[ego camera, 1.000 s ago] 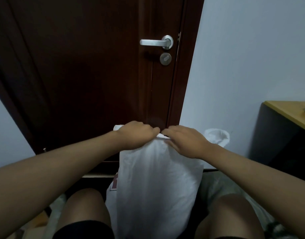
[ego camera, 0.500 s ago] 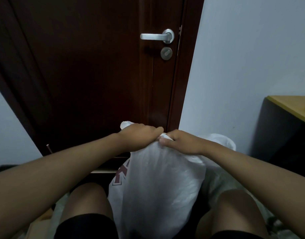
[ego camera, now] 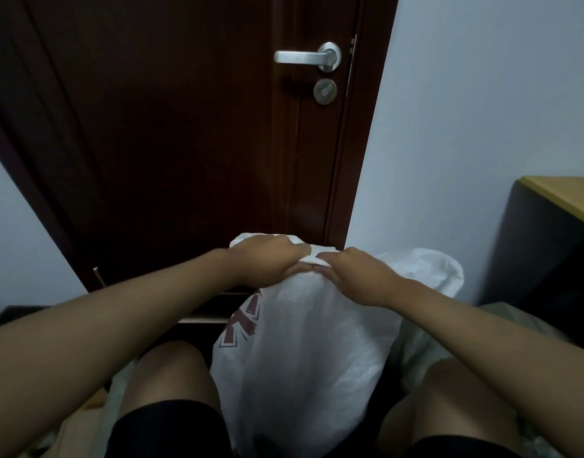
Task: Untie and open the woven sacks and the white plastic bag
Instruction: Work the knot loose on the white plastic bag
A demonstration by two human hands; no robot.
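A white woven sack [ego camera: 303,358] with a dark red print on its left side stands upright between my knees. Its gathered top [ego camera: 317,257] is bunched between my two hands. My left hand [ego camera: 267,259] grips the top from the left, fingers curled over the fabric. From the right, my right hand [ego camera: 353,276] pinches the same bunch, its fingertips meeting those of the left. A second white bag [ego camera: 429,272] stands behind and to the right, partly hidden by my right forearm. Whatever ties the sack's top is hidden under my fingers.
A dark brown door [ego camera: 184,143] with a silver handle [ego camera: 310,57] is straight ahead. A pale wall runs to the right. A dark desk with a wooden top [ego camera: 561,196] stands at the right edge. More pale bags lie beside my legs.
The view has tilted and shifted a little; the sack's red print now shows on the left. Both hands stay on the sack's gathered top, fingers shifting slightly.
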